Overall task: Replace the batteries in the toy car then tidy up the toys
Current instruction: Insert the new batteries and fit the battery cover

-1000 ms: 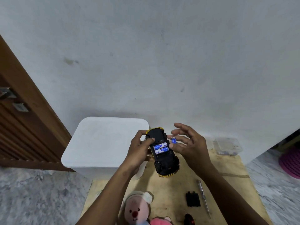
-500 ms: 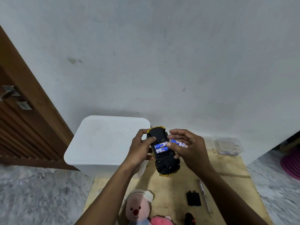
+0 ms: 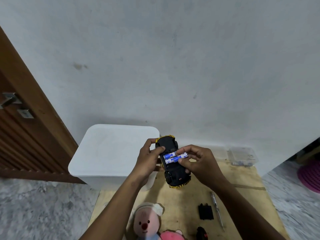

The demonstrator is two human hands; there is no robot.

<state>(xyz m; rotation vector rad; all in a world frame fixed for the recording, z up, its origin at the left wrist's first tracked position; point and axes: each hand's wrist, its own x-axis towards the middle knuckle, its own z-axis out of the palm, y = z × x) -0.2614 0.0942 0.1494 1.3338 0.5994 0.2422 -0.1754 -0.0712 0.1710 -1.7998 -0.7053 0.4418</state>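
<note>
I see the black and yellow toy car [image 3: 173, 163] held upside down in the air between my 2 hands, above the far end of the pale wooden table [image 3: 242, 201]. Its open battery bay shows 2 blue and white cylindrical batteries [image 3: 170, 158] lying side by side across the underside. My left hand [image 3: 149, 161] wraps the car's left flank, thumb pressed on the chassis just beside the bay, fingers curled behind the body. My right hand [image 3: 199, 161] pinches a 3rd blue and white battery [image 3: 181, 155] between thumb and forefinger, its inner end touching the bay edge, the other fingers loosely curled.

Left of my left hand stands a white plastic box with a rounded lid [image 3: 112, 151], touching the table's far left corner. Beyond my right hand, near the wall, sits a small clear plastic container [image 3: 243, 155]; I cannot tell what is in it. Nearer to me than my right hand lie a flat black battery cover [image 3: 205, 212] and, just beside it, a slim silver screwdriver [image 3: 217, 211]. Below my left forearm rests a pink plush toy with a white cap [image 3: 147, 220], with a small black toy [image 3: 201, 233] near my right forearm at the table's near edge.
</note>
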